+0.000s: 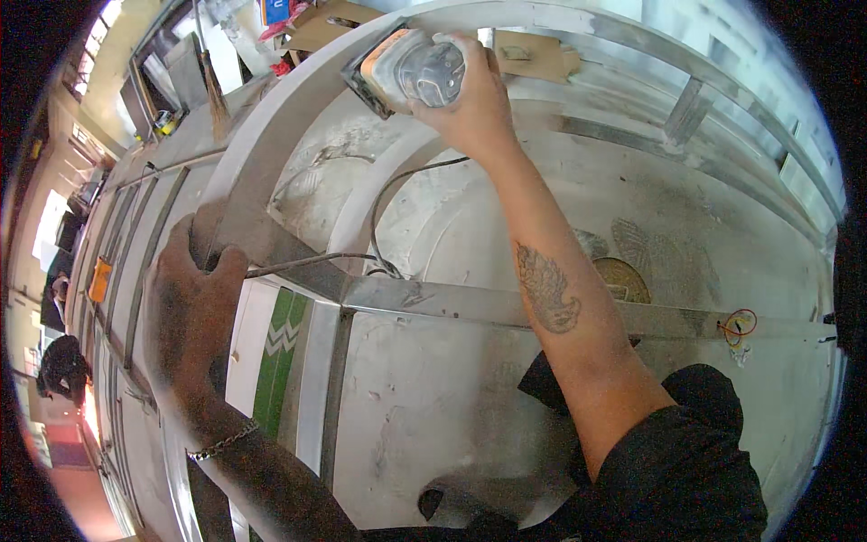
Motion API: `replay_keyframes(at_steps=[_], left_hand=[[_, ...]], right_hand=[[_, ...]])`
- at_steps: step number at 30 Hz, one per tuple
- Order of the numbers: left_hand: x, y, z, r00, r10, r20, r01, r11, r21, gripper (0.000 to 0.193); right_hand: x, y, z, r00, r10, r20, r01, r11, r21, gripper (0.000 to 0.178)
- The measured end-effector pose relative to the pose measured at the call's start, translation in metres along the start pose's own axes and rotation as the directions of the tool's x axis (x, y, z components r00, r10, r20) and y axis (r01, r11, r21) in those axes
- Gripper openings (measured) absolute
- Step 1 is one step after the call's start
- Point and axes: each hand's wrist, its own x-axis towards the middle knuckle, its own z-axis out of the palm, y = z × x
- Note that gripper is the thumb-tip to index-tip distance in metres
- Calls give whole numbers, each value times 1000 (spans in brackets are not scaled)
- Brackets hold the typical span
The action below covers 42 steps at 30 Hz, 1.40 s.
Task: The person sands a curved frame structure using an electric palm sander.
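Note:
My right hand [479, 108] is wrapped round an electric sander [424, 72], a dusty grey tool with an orange band. Its flat pad rests against the upper part of a curved pale-grey frame [271, 126]. Lower down on the same frame, my left hand [194, 298] grips the edge, with thumb and fingers on either side of it. A dark cable [316, 259] runs across the frame near my left hand and loops up towards my right wrist.
A straight metal bar [506, 305] crosses below the curve, with a red wire coil [739, 327] near its right end. A green-and-white panel [278, 352] stands beside my left forearm. Cardboard [533, 56] and a broom [214, 95] lie beyond. Another person [63, 369] is at far left, near a bright glow.

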Motion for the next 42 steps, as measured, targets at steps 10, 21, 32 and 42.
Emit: replay_keyframes(at_steps=[10, 21, 32, 42], left_hand=[[5, -5, 3, 999, -20, 42, 22, 998, -56, 63], [2, -2, 1, 1000, -14, 20, 16, 998, -65, 63], [3, 1, 0, 999, -35, 22, 37, 997, -68, 64], [1, -1, 1, 999, -30, -14, 30, 999, -32, 65]], right_hand=[[-5, -4, 2, 994, -89, 58, 85, 994, 68, 89], [0, -4, -1, 998, -62, 34, 60, 997, 56, 90], [-13, -22, 7, 988, -138, 63, 127, 979, 161, 87], [-25, -40, 0, 969, -206, 138, 165, 951, 263, 91]])
